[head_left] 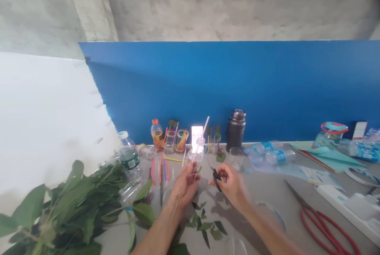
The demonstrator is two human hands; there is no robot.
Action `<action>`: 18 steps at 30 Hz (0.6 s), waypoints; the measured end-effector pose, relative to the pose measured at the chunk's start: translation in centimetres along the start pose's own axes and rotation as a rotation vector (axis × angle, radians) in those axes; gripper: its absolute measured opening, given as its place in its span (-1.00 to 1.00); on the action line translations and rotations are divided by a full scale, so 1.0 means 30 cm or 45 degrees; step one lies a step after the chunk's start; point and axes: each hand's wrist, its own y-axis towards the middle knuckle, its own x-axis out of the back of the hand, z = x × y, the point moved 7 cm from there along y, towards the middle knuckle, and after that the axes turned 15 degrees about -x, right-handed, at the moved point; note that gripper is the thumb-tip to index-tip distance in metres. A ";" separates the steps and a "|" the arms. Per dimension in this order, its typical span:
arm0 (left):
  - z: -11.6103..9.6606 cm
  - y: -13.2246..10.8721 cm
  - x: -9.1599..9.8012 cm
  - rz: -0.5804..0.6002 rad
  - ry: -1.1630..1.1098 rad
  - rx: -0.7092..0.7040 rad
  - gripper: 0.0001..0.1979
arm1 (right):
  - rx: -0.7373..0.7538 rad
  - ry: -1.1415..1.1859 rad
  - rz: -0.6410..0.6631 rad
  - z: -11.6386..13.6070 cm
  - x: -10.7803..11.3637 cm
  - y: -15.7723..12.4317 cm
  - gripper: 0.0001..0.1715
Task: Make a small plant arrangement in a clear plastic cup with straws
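My left hand [187, 180] is closed around a pale straw [205, 125] that slants up and to the right. A clear plastic bottle piece [200, 141] overlaps the straw just above my fingers; whether I grip it too, I cannot tell. In my right hand [230, 181] are small scissors [217, 179] with black handles, their blades pointing up and left at the clear plastic. Cut leaf pieces [204, 225] lie on the grey table [252, 243] below my hands. A lit phone [196, 133] stands upright behind the bottle piece.
Leafy branches [80, 203] fill the left side, beside a green-labelled bottle [130, 158]. Cups of coloured straws [181, 141] and an orange-capped bottle [156, 134] stand behind. A dark thermos [236, 130], plastic bottles [279, 156], red-handled shears [319, 221] and a power strip [346, 207] are right.
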 end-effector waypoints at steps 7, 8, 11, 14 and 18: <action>0.010 0.000 0.005 0.031 0.020 0.024 -0.83 | -0.060 0.177 0.416 -0.021 -0.065 -0.010 -0.59; 0.011 0.001 0.007 0.031 0.023 0.021 -0.82 | -0.029 0.193 0.464 -0.017 -0.071 -0.015 -0.59; 0.012 0.003 0.004 0.075 0.021 0.012 -0.75 | 0.005 0.110 0.453 -0.014 -0.065 -0.017 -0.67; 0.011 0.001 -0.005 0.139 0.024 -0.001 -0.70 | -0.039 -0.029 0.325 -0.013 -0.041 -0.010 -0.73; 0.011 0.000 -0.002 0.117 0.036 0.008 -0.70 | -0.040 -0.106 0.259 0.006 -0.026 -0.015 -0.72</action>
